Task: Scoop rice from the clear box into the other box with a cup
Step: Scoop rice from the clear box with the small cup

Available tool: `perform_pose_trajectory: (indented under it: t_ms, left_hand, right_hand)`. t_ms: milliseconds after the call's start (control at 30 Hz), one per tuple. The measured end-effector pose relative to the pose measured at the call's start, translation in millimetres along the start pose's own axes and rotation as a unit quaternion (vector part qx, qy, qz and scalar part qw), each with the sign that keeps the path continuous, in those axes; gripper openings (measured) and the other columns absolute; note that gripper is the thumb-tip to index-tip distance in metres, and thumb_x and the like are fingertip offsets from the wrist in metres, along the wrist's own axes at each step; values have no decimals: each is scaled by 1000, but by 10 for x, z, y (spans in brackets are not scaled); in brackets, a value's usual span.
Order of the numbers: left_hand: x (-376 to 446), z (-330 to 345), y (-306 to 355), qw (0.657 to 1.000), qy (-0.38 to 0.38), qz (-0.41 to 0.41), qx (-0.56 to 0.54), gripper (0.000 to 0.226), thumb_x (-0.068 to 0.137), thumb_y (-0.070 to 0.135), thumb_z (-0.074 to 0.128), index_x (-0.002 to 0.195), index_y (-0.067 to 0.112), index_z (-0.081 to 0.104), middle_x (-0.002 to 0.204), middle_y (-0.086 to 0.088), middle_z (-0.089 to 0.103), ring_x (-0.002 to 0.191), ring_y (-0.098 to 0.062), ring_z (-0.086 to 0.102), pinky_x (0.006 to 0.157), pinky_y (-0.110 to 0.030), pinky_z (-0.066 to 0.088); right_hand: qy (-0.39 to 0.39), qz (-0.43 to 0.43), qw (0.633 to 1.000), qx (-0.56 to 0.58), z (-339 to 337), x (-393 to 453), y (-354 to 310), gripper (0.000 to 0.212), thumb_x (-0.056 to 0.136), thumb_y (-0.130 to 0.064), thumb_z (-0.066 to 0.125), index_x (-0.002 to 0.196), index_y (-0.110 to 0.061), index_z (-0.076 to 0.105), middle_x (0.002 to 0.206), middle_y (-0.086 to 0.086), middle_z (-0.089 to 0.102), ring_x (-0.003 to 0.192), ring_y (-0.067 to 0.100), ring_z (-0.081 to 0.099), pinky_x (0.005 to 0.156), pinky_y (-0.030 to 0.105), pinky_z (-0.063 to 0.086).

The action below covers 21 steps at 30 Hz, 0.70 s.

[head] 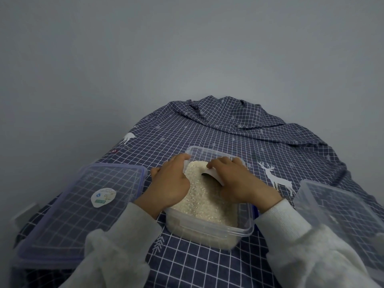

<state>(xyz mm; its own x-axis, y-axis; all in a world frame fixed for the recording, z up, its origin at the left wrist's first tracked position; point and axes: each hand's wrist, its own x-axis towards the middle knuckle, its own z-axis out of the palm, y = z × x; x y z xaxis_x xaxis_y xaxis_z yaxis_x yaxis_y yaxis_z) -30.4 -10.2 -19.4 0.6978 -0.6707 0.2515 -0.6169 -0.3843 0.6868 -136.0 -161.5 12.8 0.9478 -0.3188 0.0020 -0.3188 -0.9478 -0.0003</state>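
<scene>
A clear plastic box [245, 229] full of white rice [199, 200] sits in the middle of the table. My left hand [170, 183] grips the box's left wall, thumb inside over the rice and fingers outside. My right hand [239, 181] holds a small white cup [212, 175] tipped on its side, mouth facing left, lying on the rice near the far end. A second clear box [340, 206] stands at the right edge, partly cut off; I cannot tell what it holds.
A clear lid with a purple rim [68, 215] and a round sticker lies flat on the left. A dark blue checked cloth with white deer [278, 179] covers the table and bunches up at the back. A grey wall stands behind.
</scene>
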Motion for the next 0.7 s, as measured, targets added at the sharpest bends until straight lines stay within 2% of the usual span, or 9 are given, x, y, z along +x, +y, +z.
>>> perform_pose_trajectory:
  t_ms: [233,500,700]
  left_hand:
    - [1,-1,4,1000,-1,-4,1,60,87,4,43,141,30,33,142,4,45,123,-17,46,107,-42,15]
    - [-21,-28,37,1000,-3,4,1,60,85,4,41,140,28,36,143,3,46,126,-19,44,107,-42,14]
    - [-22,-26,30,1000,1,4,1,60,84,3,41,139,28,37,143,3,46,126,-19,44,107,-44,13]
  right_hand:
    - [-28,-21,995,94,-79,-128,-137,70,79,-18,68,142,-22,39,141,4,46,129,25,44,101,35,42]
    - [-66,-30,985,158,-98,-279,-279,73,77,-11,68,144,-26,41,145,-1,49,134,17,44,107,37,42]
    - [-70,-39,977,200,-94,-351,-376,69,78,-9,65,142,-24,46,143,-1,52,132,15,46,101,28,41]
